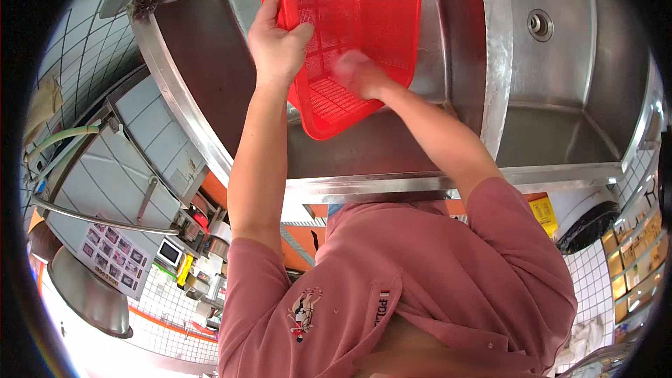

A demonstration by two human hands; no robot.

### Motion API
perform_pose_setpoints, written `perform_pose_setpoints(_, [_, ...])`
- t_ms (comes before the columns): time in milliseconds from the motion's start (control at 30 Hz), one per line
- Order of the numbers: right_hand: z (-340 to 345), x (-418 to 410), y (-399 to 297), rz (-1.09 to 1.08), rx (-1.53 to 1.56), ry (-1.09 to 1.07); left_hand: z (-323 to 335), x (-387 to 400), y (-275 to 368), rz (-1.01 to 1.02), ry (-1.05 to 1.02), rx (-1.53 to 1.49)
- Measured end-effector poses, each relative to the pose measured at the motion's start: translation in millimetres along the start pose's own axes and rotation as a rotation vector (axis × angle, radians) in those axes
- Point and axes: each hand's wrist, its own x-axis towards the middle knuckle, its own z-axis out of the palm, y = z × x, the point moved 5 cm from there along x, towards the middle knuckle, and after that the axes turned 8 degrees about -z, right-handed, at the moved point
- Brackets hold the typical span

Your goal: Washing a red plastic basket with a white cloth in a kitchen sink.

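Note:
A red plastic mesh basket [367,5] is tilted over the left basin of a stainless steel double sink [495,63], its open side facing me. My left hand [281,42] grips the basket's left rim, the thumb on the inner side. Inside the basket, near its lower part, is my right hand [362,73], blurred. Something pale pinkish shows at its fingers; whether it is a cloth or only the blurred fingers, I cannot tell.
The right basin has a round drain [540,25]. The sink's front rim [367,185] runs close against my body. White tiled wall, a pale green hose [79,134] and a metal rail [105,220] are at the left. A yellow box [543,215] stands below the sink at the right.

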Motion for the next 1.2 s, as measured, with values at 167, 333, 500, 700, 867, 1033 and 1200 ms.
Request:
perform_pose_setpoints(167, [-2, 6, -122, -0.12, 0.647, 0.106, -9, -2, -4, 0.01, 0.026, 0.057])
perform_pose_setpoints(333, [-40, -18, -101, 0.035, 0.291, -0.241, -17, -2, -7, 0.047, 0.097, 0.036])
perform_pose_setpoints(500, [-20, -25, 2, 0.305, -0.135, -0.325, -28, -3, -6, -0.033, 0.087, -0.003])
perform_pose_setpoints(700, [17, -25, 86, 0.482, -0.327, 0.021, -14, -2, 0, 0.013, 0.048, -0.073])
perform_pose_setpoints(867, [68, 4, -10, 0.207, -0.066, -0.314, -23, 0, -12, 0.009, 0.001, -0.029])
perform_pose_setpoints(1033, [14, -5, -118, -0.062, 0.177, -0.176, -28, -4, -6, 0.024, 0.005, 0.072])
perform_pose_setpoints(1200, [-33, -57, -75, 0.173, -0.008, -0.17, -32, 9, -10, -0.018, 0.019, -0.026])
